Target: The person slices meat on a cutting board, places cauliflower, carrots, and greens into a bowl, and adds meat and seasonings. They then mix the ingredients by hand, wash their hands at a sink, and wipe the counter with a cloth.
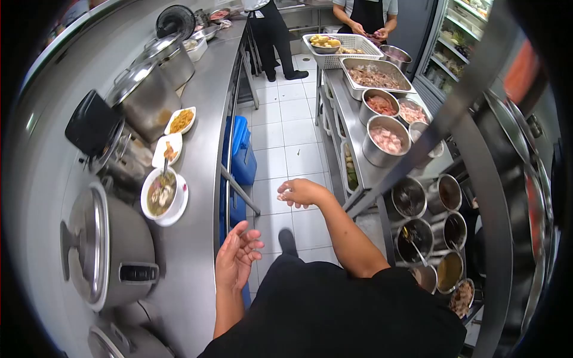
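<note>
My left hand (237,256) is raised beside the edge of the steel counter (200,179), palm turned inward, fingers apart and loosely bent, with nothing in it. In front of my body, over the tiled floor (277,167), hangs my right hand (301,193). Its fingers droop apart and it appears to hold nothing. Nearest my left hand on the counter is a white bowl of soup (159,194) with a spoon in it, set on a saucer (180,210). Behind it stand a small white dish (167,150) and another dish of yellowish food (181,121).
Large steel pots (143,98) and a rice cooker (107,244) line the left wall. A blue bin (242,152) sits under the counter. On the right are pots of raw meat (387,140), sauce pots (409,197) and a metal post (489,238). Two people work farther back.
</note>
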